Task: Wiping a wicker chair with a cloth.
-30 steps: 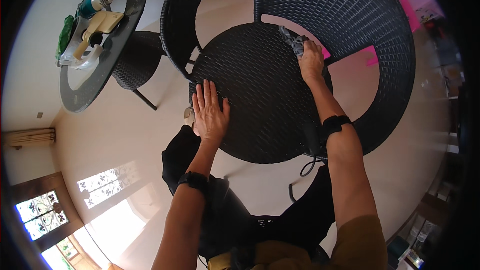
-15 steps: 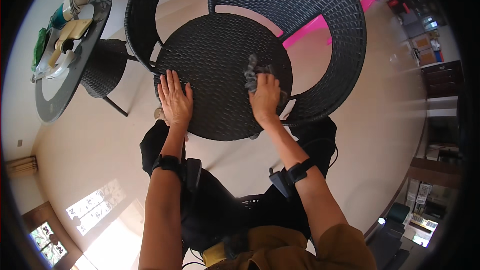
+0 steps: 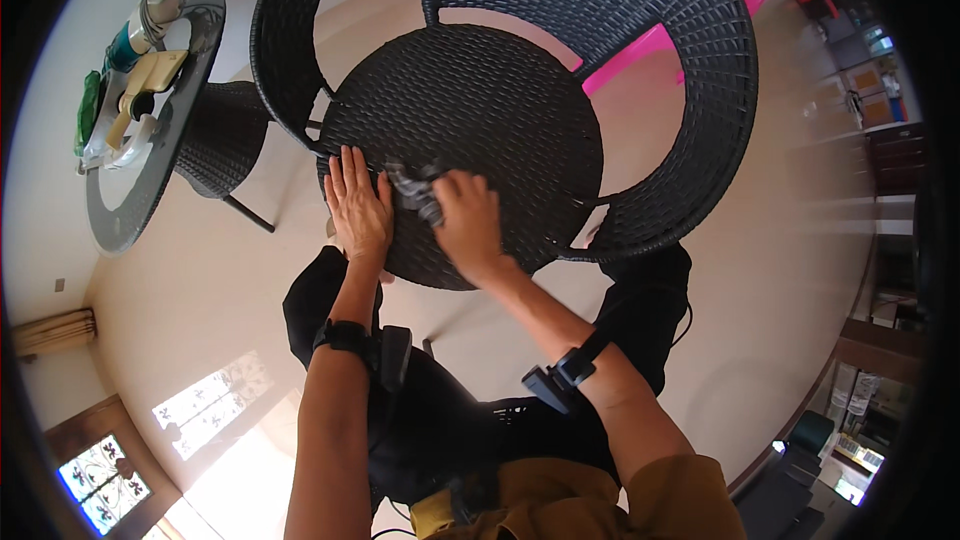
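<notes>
In front of me stands a black woven wicker chair with a round seat (image 3: 470, 90) and a wide curved backrest (image 3: 715, 100). My left hand (image 3: 358, 208) lies flat on the left edge of the seat, fingers stretched out and holding nothing. A crumpled grey cloth (image 3: 412, 188) is pressed to the seat close beside it. My right hand (image 3: 470, 225) grips this cloth, its fingers slightly smeared by motion. Part of the cloth is hidden under the right fingers.
To the left, a round glass-topped table (image 3: 125, 210) on a wicker base (image 3: 228, 135) carries a hair dryer-like white device with a cord, a green packet (image 3: 88, 110) and other items. A pink plastic piece (image 3: 630, 55) stands behind the chair. Dark furniture lines the right side.
My right hand has swept the cloth leftward across the seat, from its right side to near my left hand. The left hand stays at the same spot on the seat.
</notes>
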Available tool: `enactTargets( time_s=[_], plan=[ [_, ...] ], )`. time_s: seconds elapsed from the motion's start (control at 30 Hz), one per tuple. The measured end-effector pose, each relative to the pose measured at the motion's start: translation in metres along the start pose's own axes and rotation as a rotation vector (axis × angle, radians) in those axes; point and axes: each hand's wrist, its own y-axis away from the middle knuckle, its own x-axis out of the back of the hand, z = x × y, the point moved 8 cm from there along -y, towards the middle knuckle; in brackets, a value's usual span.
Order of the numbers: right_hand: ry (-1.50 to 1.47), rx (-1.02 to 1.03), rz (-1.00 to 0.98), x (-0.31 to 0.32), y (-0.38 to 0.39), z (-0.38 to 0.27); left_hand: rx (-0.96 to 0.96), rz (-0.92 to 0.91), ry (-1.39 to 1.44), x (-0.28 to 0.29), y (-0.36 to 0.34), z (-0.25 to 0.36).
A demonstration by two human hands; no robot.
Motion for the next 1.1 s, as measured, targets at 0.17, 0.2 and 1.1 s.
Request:
enactTargets(
  time_s=[0.17, 0.2, 1.1],
  plan=[
    [0.384, -0.278, 0.191, 0.062, -0.047, 0.116, 0.008, -0.010, 0.037, 0.008, 0.000, -0.003],
    [0.423, -0.373, 0.229, 0.076, -0.053, 0.146, -0.001, -0.008, 0.051, 0.009, -0.001, 0.000],
    [0.245, -0.177, -0.125, 0.027, 0.040, 0.014, 0.482, 0.304, 0.507, 0.004, 0.021, -0.056]
  ],
)
